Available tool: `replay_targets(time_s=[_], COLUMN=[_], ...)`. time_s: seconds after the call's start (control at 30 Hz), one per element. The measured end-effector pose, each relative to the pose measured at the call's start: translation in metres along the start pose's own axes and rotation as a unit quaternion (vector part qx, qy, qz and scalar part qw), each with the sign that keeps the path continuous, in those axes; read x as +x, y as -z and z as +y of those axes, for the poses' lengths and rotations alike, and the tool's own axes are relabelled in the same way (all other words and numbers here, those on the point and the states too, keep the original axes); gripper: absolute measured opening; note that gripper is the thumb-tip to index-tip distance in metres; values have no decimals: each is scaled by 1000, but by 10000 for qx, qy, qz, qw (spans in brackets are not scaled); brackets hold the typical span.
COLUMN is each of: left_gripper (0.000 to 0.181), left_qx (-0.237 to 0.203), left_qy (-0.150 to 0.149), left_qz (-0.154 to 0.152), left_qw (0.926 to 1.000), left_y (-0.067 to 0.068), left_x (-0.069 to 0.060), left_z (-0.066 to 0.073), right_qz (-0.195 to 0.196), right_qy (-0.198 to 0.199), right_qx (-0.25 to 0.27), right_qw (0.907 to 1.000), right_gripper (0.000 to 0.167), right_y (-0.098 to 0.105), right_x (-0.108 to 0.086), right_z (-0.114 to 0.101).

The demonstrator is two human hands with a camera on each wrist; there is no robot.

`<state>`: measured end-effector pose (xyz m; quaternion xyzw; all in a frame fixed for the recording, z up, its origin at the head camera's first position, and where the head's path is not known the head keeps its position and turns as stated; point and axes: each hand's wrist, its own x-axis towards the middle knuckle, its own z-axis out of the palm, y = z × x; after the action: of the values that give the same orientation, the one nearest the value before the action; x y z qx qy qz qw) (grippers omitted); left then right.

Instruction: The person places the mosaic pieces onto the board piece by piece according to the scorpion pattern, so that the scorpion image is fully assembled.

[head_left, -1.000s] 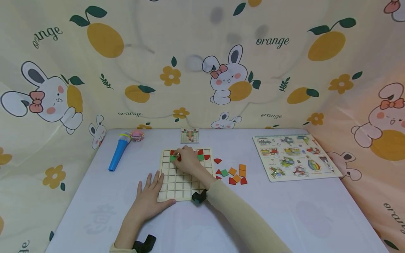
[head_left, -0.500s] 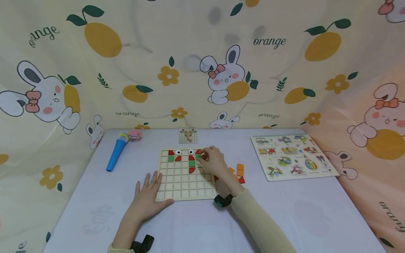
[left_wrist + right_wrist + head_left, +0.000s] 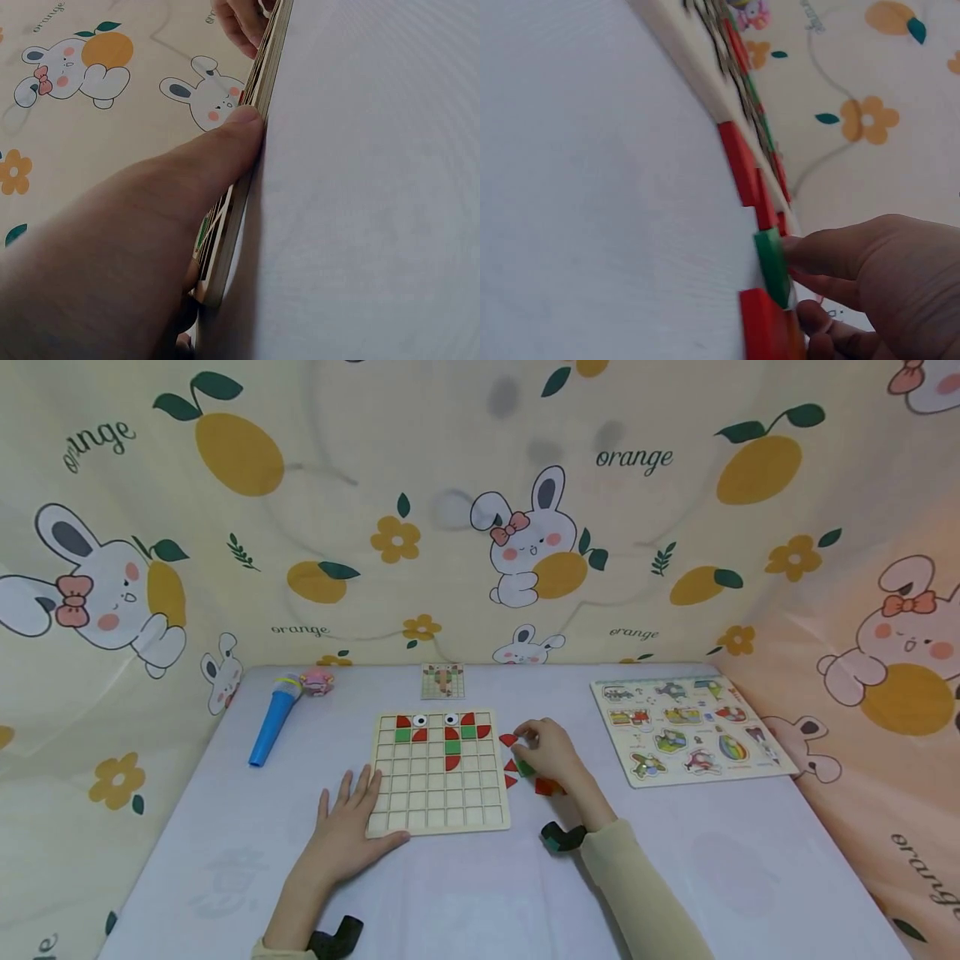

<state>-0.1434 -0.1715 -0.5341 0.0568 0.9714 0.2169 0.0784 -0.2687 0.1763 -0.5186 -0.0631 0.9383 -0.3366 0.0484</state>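
A broad strip of bench lies this side of the board, between the forearms. The left hand is flat, fingers spread along the board's left edge, thumb at its near edge. Just off the right edge, the right hand bends over loose pieces, fingertips by a red piece and a green piece; whether it grasps one, I cannot tell. The board's far cells hold red and green pieces and two eyes; its nearer rows show bare grid. Beyond stand microphone, puzzle and card, all well apart.
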Motion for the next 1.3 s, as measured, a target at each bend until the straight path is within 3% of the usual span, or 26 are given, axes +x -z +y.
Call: replay_targets(time_s=[0.2,0.7,1.0,1.3], left_gripper=[120,119,121,119], left_qx=[24,15,45,-11], left_qy=[-27,-49,-16,-30], left_qz=[26,37,52,139], left_qw=[10000,10000,10000,9999], left_y=[-1,0,-4,-2], left_x=[1,-1,1,-1], left_z=[-1,0,-2,0], right_qz=[215,251,234,145], right_qy=[76,509,538,223], right_qx=[-141,-397,-478,-211], right_qw=[9996,9976,9971,9994], right_gripper=[25,30,25,30], right_y=[-5,-10,-10,-8], right_x=[0,5,8,9], right_z=[0,-5,-2,-2])
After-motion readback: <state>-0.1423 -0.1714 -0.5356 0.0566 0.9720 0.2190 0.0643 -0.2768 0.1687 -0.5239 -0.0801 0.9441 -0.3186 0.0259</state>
